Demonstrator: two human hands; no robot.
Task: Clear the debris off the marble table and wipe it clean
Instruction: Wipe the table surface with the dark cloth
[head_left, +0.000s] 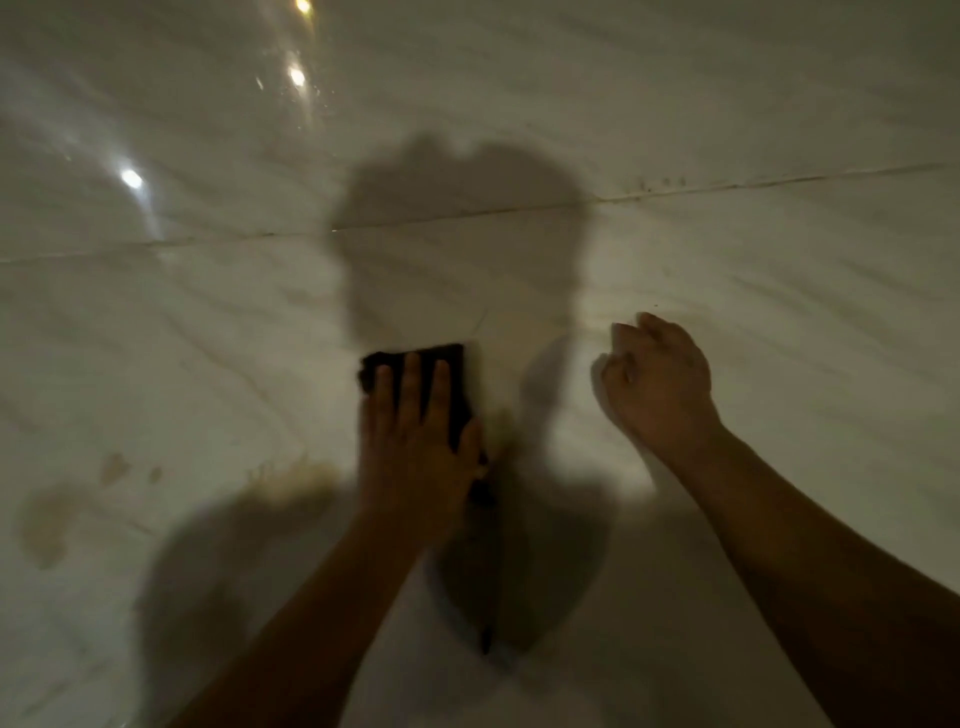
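Note:
The white marble table (727, 270) fills the view, dimly lit and blurred. My left hand (415, 447) lies flat on a dark folded cloth (447, 364), pressing it onto the marble at the centre. To the right, my right hand (657, 384) hovers or rests at the surface with its fingers curled inward; I cannot tell if anything is in it. Brownish stains (44, 525) mark the marble at the lower left, and a brown smear (296, 478) lies just left of my left wrist.
A thin seam (727, 188) runs across the marble beyond my hands, with a few small dark specks (660, 183) beside it at the right. Ceiling lights reflect as bright spots (131, 178) at the upper left. My head's shadow falls over the centre.

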